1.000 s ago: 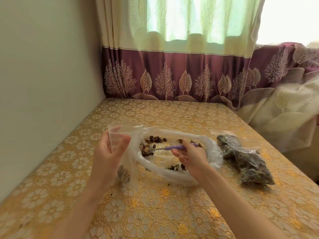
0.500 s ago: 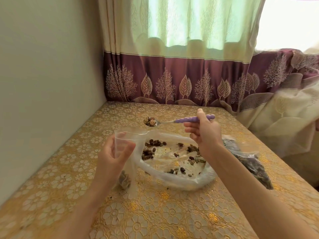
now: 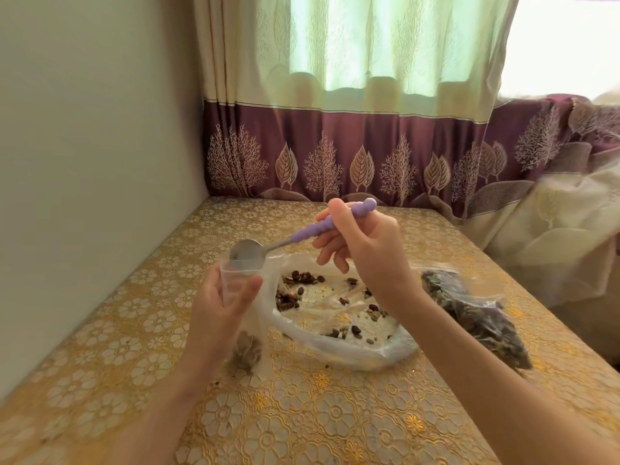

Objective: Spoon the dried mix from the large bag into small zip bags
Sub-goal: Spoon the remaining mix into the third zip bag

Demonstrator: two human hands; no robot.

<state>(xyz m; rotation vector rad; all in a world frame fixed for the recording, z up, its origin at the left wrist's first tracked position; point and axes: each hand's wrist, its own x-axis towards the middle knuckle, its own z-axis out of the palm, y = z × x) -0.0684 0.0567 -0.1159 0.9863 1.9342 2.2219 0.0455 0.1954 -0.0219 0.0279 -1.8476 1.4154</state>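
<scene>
My left hand grips a small clear zip bag upright, its mouth held open; a little dried mix lies at the bag's bottom. My right hand holds a spoon by its purple handle, the metal bowl tipped over the small bag's mouth. Between my arms the large clear bag lies open on the table, with scattered dark dried pieces inside.
Two filled zip bags of dark mix lie to the right of the large bag. A gold floral cloth covers the table. A wall runs along the left edge; curtains hang behind and at the right.
My right hand scooped mix from the large bag, lifted the loaded spoon, then swung it left and tipped it over the small bag's mouth. My left hand kept hold of the bag.
</scene>
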